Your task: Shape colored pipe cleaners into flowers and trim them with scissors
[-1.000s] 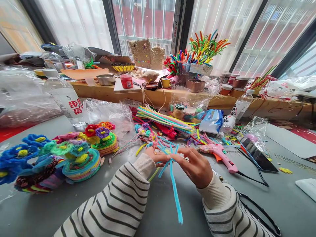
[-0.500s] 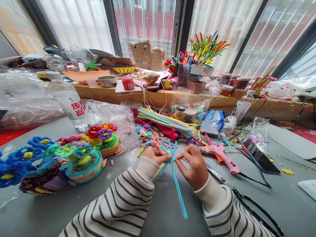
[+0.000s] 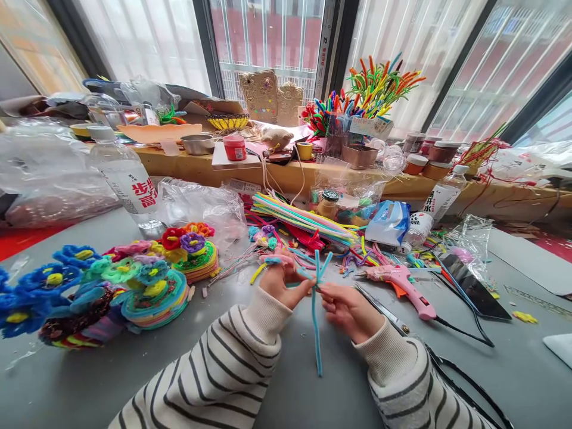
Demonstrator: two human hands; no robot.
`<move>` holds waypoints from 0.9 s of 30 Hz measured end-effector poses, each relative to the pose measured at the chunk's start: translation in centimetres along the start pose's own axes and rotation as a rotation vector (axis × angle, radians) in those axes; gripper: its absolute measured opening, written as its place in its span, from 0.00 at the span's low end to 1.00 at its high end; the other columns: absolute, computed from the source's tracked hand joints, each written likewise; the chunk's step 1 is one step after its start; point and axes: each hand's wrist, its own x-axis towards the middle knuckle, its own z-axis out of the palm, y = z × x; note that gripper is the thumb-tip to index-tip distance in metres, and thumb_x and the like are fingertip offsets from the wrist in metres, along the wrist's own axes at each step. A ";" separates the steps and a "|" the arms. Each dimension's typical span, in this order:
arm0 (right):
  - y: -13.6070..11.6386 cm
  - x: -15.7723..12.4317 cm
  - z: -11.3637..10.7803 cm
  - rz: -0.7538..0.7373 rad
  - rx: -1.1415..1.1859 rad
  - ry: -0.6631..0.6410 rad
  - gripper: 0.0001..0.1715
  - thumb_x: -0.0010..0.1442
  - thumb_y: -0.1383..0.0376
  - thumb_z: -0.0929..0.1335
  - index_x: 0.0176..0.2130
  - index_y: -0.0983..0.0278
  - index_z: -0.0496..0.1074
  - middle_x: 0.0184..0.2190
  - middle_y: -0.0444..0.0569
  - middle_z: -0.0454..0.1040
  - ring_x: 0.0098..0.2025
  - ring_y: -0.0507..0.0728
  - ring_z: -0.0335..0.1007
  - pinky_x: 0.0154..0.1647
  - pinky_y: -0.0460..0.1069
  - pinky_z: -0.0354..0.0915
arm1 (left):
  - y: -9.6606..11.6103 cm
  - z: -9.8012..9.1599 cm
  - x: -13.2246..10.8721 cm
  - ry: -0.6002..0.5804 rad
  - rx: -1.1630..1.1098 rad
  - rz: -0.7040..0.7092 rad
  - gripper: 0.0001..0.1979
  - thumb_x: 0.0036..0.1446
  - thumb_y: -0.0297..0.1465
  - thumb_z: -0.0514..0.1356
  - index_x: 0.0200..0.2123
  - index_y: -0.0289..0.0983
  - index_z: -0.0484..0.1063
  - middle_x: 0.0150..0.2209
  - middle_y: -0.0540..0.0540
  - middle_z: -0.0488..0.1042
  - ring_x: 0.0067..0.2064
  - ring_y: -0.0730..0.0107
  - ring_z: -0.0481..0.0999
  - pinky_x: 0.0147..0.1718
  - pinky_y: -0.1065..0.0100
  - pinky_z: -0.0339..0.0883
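Note:
Light blue pipe cleaners (image 3: 316,330), crossed at a common middle, are held up over the grey table. My left hand (image 3: 286,283) pinches them near the crossing from the left. On the other side, my right hand (image 3: 346,310) is closed with thumb and fingertips at the crossing. One long strand hangs down between my wrists, and shorter ends stick up and out above my fingers. Part of the crossing is hidden by my fingertips. Just right of my right hand lie scissors (image 3: 388,313) and a pink glue gun (image 3: 404,286).
Pipe-cleaner flowers (image 3: 53,277) on round bases stand at the left. Behind my hands lies a bundle of pipe cleaners (image 3: 304,220). A water bottle (image 3: 127,179) stands back left; a phone (image 3: 473,286) and cable lie right. A cluttered wooden ledge (image 3: 277,170) runs along the windows.
The long hanging strand has swung left and is now nearly vertical. My right hand has turned lower, its fingers curled more, and my left hand has shifted slightly right.

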 end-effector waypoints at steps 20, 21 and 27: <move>0.4 -0.7 -0.6 -1.359 -1.571 0.312 0.06 0.52 0.71 0.62 0.30 0.65 0.68 0.25 0.50 0.67 0.30 0.55 0.60 0.30 0.49 0.59 | -1.8 -0.1 0.8 -0.033 -0.135 -0.331 0.22 0.28 0.27 0.64 0.22 0.38 0.51 0.12 0.59 0.64 0.17 0.76 0.67 0.22 0.71 0.62; 0.6 -0.6 -0.5 -1.307 -1.517 0.333 0.06 0.51 0.70 0.62 0.28 0.65 0.68 0.24 0.49 0.66 0.30 0.55 0.59 0.30 0.49 0.59 | -1.8 -0.1 0.7 -0.029 -0.119 -0.305 0.21 0.29 0.27 0.64 0.23 0.38 0.51 0.12 0.59 0.64 0.18 0.76 0.67 0.22 0.71 0.62; 1.3 0.2 0.4 -0.683 -0.859 0.338 0.10 0.46 0.64 0.64 0.18 0.65 0.62 0.16 0.42 0.58 0.20 0.50 0.53 0.20 0.45 0.53 | -1.9 -0.2 0.3 0.020 0.117 -0.075 0.16 0.33 0.28 0.61 0.24 0.39 0.54 0.16 0.56 0.65 0.22 0.71 0.70 0.25 0.69 0.65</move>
